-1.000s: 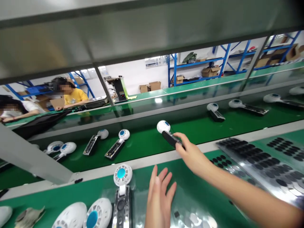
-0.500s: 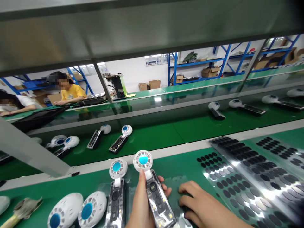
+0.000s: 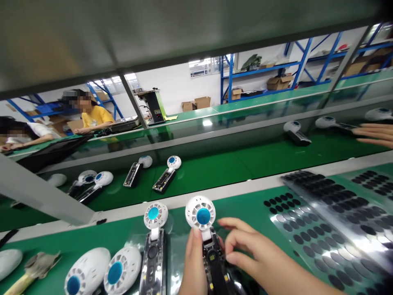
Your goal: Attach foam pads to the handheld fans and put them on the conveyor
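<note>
My left hand (image 3: 193, 262) grips a handheld device with a round, vented white head (image 3: 200, 212), a blue centre and a dark handle (image 3: 214, 262) with electronics showing. Beside the handle, on its right, is my right hand (image 3: 251, 250), its fingers curled in. What those fingers hold, if anything, I cannot make out. A similar device (image 3: 152, 254) with a clear-covered handle lies left of my left hand. Further left are two more white heads with blue centres, one nearer (image 3: 123, 270) and one beyond (image 3: 87, 272).
Sheets of round black stickers (image 3: 325, 229) cover the bench at right. More devices lie on the green belt (image 3: 221, 168) behind a pale rail. Another person's hand (image 3: 376, 135) reaches in at far right. A brush-like tool (image 3: 39, 266) lies at left; a metal post (image 3: 46, 192) rises there.
The held device has shifted right and its handle looks darker. My right hand has moved from the bench up to the handle. Another person's hand has appeared at the far right.
</note>
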Motion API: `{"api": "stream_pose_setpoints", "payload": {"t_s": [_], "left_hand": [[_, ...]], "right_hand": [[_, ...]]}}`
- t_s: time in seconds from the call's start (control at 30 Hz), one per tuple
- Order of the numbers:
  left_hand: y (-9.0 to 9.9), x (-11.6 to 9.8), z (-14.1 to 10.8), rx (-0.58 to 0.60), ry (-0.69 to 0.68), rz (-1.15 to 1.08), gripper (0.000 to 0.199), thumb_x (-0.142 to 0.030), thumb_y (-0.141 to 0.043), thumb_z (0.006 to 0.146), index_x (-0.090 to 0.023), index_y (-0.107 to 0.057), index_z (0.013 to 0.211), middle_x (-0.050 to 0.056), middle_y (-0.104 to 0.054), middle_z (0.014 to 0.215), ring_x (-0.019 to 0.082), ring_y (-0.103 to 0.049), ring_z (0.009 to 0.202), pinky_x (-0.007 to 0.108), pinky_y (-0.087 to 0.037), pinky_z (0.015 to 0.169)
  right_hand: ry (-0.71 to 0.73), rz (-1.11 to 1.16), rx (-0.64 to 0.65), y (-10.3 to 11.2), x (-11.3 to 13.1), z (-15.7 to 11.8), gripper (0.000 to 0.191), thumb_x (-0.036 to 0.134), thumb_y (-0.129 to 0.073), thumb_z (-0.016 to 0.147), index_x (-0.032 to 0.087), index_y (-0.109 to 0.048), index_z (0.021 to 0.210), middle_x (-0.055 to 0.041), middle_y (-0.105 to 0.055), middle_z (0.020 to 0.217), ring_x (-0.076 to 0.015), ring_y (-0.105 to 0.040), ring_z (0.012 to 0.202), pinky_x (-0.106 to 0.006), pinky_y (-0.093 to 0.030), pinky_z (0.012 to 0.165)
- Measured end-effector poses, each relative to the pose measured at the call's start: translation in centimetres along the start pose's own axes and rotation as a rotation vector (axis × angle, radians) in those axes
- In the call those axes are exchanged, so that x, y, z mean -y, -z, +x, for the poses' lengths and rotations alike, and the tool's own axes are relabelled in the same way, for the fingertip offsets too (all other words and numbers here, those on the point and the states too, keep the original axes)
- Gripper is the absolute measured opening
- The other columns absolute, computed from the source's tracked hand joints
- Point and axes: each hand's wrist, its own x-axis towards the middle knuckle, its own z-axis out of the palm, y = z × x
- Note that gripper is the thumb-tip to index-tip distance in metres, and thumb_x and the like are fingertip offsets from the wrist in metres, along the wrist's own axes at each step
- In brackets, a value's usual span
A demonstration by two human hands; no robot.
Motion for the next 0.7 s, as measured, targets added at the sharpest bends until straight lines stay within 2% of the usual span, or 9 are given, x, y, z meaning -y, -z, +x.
{"api": "stream_pose_setpoints", "payload": {"t_s": [0.1,0.23,0.4,0.7], "left_hand": [[0.2,0.1,0.2,-0.035,-0.074,0.061,0.046,-0.055,-0.061,0.062,-0.015,-0.065,0.083,0.007,-0.068,0.087,0.027,-0.056,0.095,0.031,-0.041,0.083],[0.3,0.2,0.1,-0.053,-0.096,0.118,0.045,-0.054,-0.057,0.067,-0.014,-0.066,0.088,0.008,-0.067,0.094,0.027,-0.056,0.094,0.032,-0.041,0.084],[0.1,0.0,-0.1,-0.086,-0.093,0.156,0.039,-0.047,-0.058,0.070,-0.014,-0.065,0.090,0.009,-0.067,0.098,0.026,-0.056,0.098,0.032,-0.039,0.088],[0.1,0.3,-0.1,-0.099,-0.084,0.139,0.029,-0.043,-0.057,0.073,-0.015,-0.063,0.079,0.009,-0.067,0.097,0.027,-0.054,0.103,0.035,-0.037,0.091]], "right_hand": [[0.059,-0.018,0.006,-1.3,0.6,1.1,0.013,0.010,-0.048,0.071,0.022,-0.049,0.065,0.0015,-0.050,0.116,-0.0159,-0.052,0.099,-0.025,-0.040,0.083],[0.106,-0.132,-0.015,-2.2,0.7,1.5,0.015,0.007,-0.046,0.070,0.022,-0.047,0.066,0.0032,-0.055,0.095,-0.0121,-0.054,0.080,-0.021,-0.041,0.069],[0.081,-0.194,-0.014,-2.3,0.8,1.6,0.015,0.006,-0.045,0.070,0.021,-0.046,0.064,0.0028,-0.054,0.092,-0.0122,-0.052,0.079,-0.021,-0.039,0.067],[0.027,-0.363,0.024,-2.2,1.7,1.5,0.013,0.008,-0.045,0.071,0.020,-0.048,0.066,-0.0015,-0.053,0.092,-0.0150,-0.052,0.077,-0.024,-0.040,0.063]]}}
